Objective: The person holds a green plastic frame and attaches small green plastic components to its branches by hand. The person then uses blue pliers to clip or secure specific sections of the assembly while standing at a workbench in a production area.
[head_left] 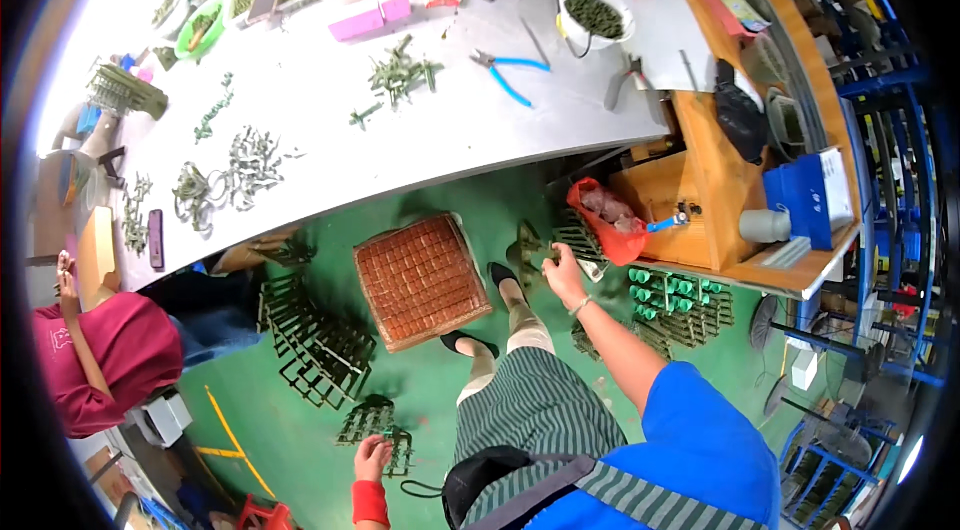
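Observation:
My left hand (372, 457), with a red band at its wrist, is closed at the lower middle, its fingertips at the edge of a dark green lattice piece (368, 420). Held out to the right, my right hand (565, 276) pinches an olive-green branched piece (530, 248), partly hidden by the fingers. Just past it, a stack of similar green ridged pieces (580, 238) leans near the bench. More dark green lattice pieces (318, 338) stand on the floor to the left. Between them sits a square stool with a brown woven-pattern top (423, 280).
The grey workbench (440, 130) carries loose green parts (400, 73), blue-handled pliers (510, 70) and a white bowl (595, 18). A red bag (608, 220) sits by the wooden shelf (700, 220). At left sits a co-worker in a dark red shirt (120, 350). Green-capped lattice racks (680, 305) stand at right.

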Demonstrator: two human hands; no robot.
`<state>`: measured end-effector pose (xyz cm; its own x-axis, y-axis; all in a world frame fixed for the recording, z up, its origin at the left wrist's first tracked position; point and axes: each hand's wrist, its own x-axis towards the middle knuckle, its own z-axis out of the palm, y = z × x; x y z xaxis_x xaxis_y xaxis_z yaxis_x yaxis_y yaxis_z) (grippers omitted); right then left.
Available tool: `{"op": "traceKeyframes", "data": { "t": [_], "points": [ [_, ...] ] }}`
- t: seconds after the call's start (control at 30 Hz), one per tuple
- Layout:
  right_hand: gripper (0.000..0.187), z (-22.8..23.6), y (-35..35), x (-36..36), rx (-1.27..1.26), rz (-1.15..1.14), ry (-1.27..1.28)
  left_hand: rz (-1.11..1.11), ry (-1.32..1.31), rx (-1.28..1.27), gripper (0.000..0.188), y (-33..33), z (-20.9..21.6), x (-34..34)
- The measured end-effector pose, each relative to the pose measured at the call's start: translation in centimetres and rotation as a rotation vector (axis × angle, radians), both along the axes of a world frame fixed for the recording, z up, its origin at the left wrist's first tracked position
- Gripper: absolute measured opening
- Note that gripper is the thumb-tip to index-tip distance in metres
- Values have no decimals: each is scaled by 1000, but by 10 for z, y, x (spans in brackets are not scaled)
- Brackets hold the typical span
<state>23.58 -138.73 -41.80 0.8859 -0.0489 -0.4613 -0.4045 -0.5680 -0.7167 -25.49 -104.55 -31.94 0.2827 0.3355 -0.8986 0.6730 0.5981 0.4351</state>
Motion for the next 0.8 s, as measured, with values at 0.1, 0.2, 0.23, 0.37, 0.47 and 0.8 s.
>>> {"op": "traceKeyframes", "data": {
  "t": [0.1, 0.2, 0.23, 0.37, 0.47, 0.8],
  "points": [
    [44, -100, -13, 41, -181, 12, 103, -79, 9, -57, 20, -35, -9, 47],
    [43, -200, -31, 103, -183, -16, 180, -194, 34, -52, 20, -66, -21, 61],
    [43, -228, -38, 122, -220, 29, 164, -175, 81, -50, 20, -76, -23, 58],
    [45, -323, -57, 179, -466, 271, 90, -62, 296, -39, 21, -112, -43, 38],
    [47, -391, -83, 204, -510, 416, -61, 3, 490, -78, 23, -141, -55, 23],
    [34, -349, -78, 227, -149, 550, -350, 193, 455, -156, 29, -221, -33, 15]
  ]
}}
